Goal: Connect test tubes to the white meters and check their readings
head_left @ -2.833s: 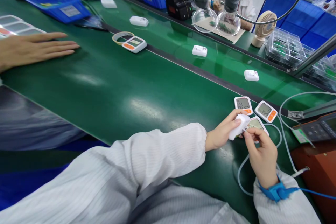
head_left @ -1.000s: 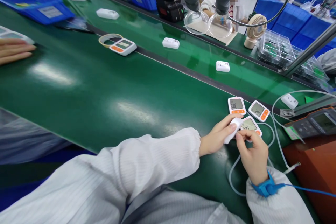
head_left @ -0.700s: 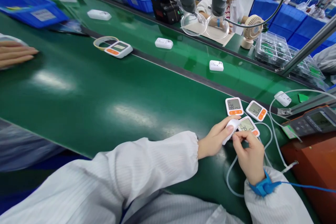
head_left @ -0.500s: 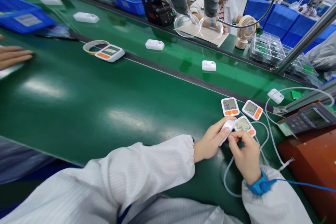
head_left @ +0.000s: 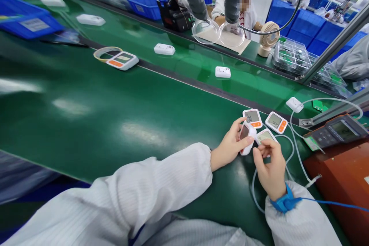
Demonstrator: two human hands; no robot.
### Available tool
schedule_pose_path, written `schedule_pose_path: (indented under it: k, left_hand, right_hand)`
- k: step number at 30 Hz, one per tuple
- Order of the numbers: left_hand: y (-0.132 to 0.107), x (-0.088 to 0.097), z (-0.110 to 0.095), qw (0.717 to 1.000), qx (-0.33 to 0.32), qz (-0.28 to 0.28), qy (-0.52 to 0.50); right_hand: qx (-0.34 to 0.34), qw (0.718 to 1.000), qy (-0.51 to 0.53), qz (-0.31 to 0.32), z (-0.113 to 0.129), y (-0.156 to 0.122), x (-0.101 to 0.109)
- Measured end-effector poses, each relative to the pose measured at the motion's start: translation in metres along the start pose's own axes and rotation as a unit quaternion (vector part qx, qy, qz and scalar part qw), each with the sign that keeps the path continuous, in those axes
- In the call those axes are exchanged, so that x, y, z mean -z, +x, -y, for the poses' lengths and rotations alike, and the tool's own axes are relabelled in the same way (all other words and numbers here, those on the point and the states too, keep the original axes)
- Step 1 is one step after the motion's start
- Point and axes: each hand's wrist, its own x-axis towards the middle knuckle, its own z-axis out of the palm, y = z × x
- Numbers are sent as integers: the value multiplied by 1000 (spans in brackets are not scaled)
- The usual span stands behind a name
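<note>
My left hand point(head_left: 226, 148) grips a small white device point(head_left: 251, 132) by its edges. The device stands tilted on its side, its dark screen turned to the left. Close by on its right, my right hand point(head_left: 271, 167) has its fingers curled in a pinch. Whether something is between those fingertips is hidden. Around the hands lie three white display units with orange buttons: one behind the held device point(head_left: 253, 116), a right-hand unit point(head_left: 276, 122) and a front unit point(head_left: 265, 136), partly covered by my right hand. A thin grey tube point(head_left: 255, 192) runs beside my right hand.
A handheld meter point(head_left: 340, 130) with a tube rests by an orange-brown box point(head_left: 343, 177) on the right. White modules, including one near the middle point(head_left: 223, 72), sit along the green strip behind the dark rail. A metal post point(head_left: 334, 38) slants up. A co-worker sits across.
My left hand has turned the white device so its dark screen shows. My right fingertips have drawn slightly apart from it. The other person's hand at the far left is out of view.
</note>
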Motion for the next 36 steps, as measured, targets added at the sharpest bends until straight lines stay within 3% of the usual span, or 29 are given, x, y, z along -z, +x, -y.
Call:
schedule_pose_path:
  k: [3, 6, 9, 11, 13, 26, 36]
  left_hand:
    - [3, 1, 2, 1000, -6, -12, 19]
    - [4, 3, -2, 999, 0, 30, 45]
    - [7, 10, -11, 990, 22, 136, 26]
    - [10, 16, -16, 973, 65, 221, 5]
    - [13, 20, -19, 957, 106, 270, -9]
    - [15, 23, -20, 950, 135, 278, -34]
    - [14, 22, -21, 952, 131, 275, -30]
  right_hand:
    - [-29, 994, 21, 104, -1, -5, -4]
    - [-56, 991, 8, 121, -2, -6, -6]
    - [-65, 994, 8, 84, -4, -6, -3]
    - [-73, 995, 9, 63, -7, -6, -1]
    - [-84, 995, 17, 59, -9, -6, -1]
    - [-154, 983, 59, 75, -10, -6, -3]
    - [-152, 984, 50, 73, -11, -7, -4]
